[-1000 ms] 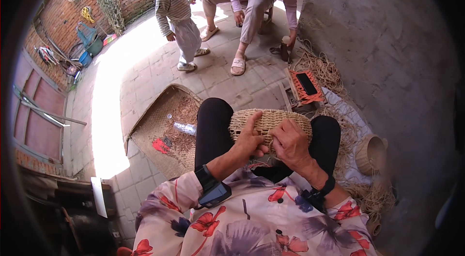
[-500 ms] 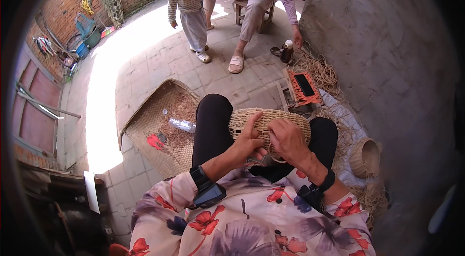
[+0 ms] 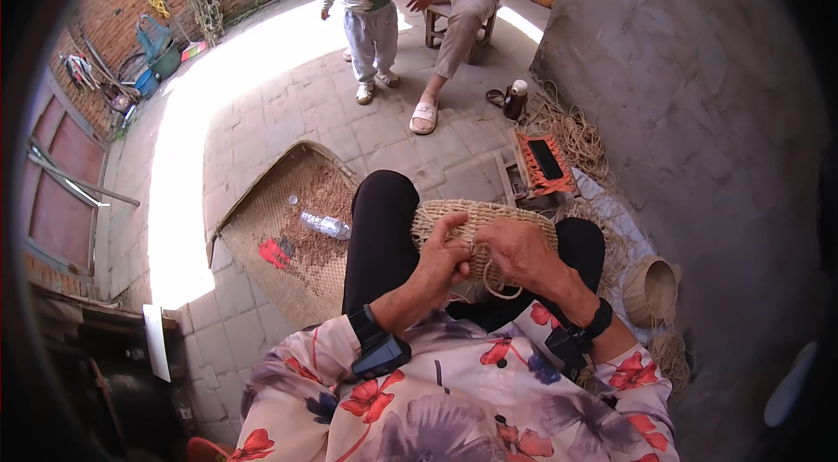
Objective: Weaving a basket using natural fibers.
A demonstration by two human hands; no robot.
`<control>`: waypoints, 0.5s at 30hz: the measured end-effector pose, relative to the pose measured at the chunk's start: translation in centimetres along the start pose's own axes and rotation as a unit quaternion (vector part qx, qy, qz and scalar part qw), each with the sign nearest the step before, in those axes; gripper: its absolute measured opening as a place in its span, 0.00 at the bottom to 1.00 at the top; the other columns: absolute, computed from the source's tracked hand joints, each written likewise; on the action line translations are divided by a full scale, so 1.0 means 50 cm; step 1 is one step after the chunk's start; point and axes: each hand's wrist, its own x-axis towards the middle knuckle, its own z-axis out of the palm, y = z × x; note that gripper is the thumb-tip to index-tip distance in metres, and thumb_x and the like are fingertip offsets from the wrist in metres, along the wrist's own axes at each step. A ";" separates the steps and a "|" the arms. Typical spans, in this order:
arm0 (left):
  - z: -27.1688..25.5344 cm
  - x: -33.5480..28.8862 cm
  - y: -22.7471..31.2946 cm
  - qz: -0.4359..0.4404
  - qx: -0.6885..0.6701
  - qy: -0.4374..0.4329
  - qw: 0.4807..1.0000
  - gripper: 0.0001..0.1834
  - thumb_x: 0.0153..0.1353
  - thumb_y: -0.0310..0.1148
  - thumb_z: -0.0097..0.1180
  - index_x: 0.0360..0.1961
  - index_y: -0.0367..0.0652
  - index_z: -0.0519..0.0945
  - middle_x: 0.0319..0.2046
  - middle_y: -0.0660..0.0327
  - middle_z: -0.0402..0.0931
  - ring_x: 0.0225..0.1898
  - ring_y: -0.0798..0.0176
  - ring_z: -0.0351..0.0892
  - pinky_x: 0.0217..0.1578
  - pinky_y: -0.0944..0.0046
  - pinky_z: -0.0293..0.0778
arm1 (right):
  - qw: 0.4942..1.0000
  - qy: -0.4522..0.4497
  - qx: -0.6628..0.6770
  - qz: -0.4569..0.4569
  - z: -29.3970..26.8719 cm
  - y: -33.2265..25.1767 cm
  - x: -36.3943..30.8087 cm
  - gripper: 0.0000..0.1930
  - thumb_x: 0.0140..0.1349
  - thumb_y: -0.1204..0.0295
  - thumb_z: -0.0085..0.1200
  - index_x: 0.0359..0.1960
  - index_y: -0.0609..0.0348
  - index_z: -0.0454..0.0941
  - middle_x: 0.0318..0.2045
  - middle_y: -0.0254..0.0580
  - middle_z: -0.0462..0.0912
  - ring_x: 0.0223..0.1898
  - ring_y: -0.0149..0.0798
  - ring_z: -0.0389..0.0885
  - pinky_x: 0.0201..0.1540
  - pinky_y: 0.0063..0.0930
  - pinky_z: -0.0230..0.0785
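Note:
Across my lap, between my knees, lies a woven straw basket in pale plaited cord. My left hand grips its near edge, index finger stretched over the weave and the other fingers curled. Just right of it, my right hand is closed in a pinch at the same edge, thumb and fingertips close to the left fingers. A loop of straw cord hangs beneath my right hand and seems to run up into its pinch; the fingertips partly hide where it enters the weave.
Left of my knee, a woven mat holds brown scraps and a clear plastic bottle. Ahead right stand an orange-webbed stool bearing a black phone, and a flask. A small basket lies by the wall. A child stands near a seated person.
My right hand has shifted slightly left, and the cord loop beneath it shows more fully. The child has moved right. The seated person's arm has drawn back from the cord pile.

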 end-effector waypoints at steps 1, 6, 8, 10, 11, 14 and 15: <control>0.003 -0.005 0.001 0.006 0.001 0.001 1.000 0.34 0.58 0.17 0.49 0.67 0.49 0.60 0.29 0.65 0.71 0.21 0.74 0.71 0.16 0.74 0.62 | 0.999 -0.003 -0.020 -0.027 -0.003 -0.006 -0.001 0.06 0.57 0.75 0.53 0.36 0.54 0.77 0.27 0.45 0.77 0.32 0.50 0.80 0.33 0.44 0.74; 0.023 -0.013 0.030 -0.019 0.046 -0.014 0.999 0.32 0.59 0.20 0.51 0.66 0.50 0.63 0.21 0.71 0.67 0.18 0.77 0.62 0.16 0.75 0.54 | 0.990 0.023 -0.139 -0.029 0.018 -0.019 -0.022 0.08 0.55 0.72 0.56 0.37 0.47 0.79 0.25 0.39 0.74 0.30 0.43 0.80 0.29 0.38 0.73; 0.018 -0.003 0.027 -0.017 0.030 -0.035 0.999 0.32 0.59 0.20 0.51 0.65 0.50 0.64 0.22 0.72 0.66 0.18 0.78 0.62 0.16 0.75 0.54 | 0.988 0.035 -0.146 -0.043 0.021 -0.016 -0.026 0.09 0.54 0.73 0.56 0.38 0.47 0.79 0.25 0.39 0.74 0.30 0.43 0.80 0.28 0.38 0.73; 0.018 0.001 0.026 -0.021 0.044 -0.027 0.998 0.32 0.59 0.21 0.51 0.65 0.50 0.65 0.23 0.72 0.66 0.18 0.78 0.61 0.16 0.75 0.54 | 0.987 0.008 -0.154 -0.044 0.013 -0.022 -0.027 0.11 0.54 0.73 0.56 0.40 0.46 0.78 0.26 0.39 0.74 0.29 0.43 0.80 0.28 0.38 0.73; 0.023 0.001 0.029 -0.031 0.055 -0.024 0.998 0.31 0.59 0.22 0.52 0.65 0.50 0.65 0.23 0.72 0.67 0.18 0.78 0.61 0.16 0.75 0.54 | 0.986 0.011 -0.156 -0.049 0.008 -0.022 -0.029 0.11 0.54 0.73 0.56 0.40 0.46 0.78 0.26 0.39 0.74 0.29 0.43 0.80 0.28 0.38 0.73; 0.041 -0.010 0.044 -0.027 0.073 -0.024 0.997 0.31 0.58 0.24 0.53 0.64 0.53 0.68 0.26 0.71 0.68 0.21 0.78 0.63 0.17 0.75 0.54 | 0.988 -0.015 -0.148 -0.039 -0.010 -0.028 -0.030 0.12 0.55 0.73 0.56 0.41 0.47 0.77 0.27 0.40 0.74 0.29 0.44 0.80 0.28 0.39 0.73; 0.046 -0.012 0.048 -0.033 0.081 -0.028 0.996 0.31 0.58 0.24 0.53 0.64 0.54 0.68 0.26 0.70 0.68 0.22 0.77 0.63 0.18 0.75 0.54 | 0.988 -0.043 -0.148 -0.020 -0.019 -0.035 -0.030 0.11 0.55 0.74 0.55 0.41 0.48 0.77 0.28 0.41 0.75 0.30 0.46 0.81 0.30 0.40 0.74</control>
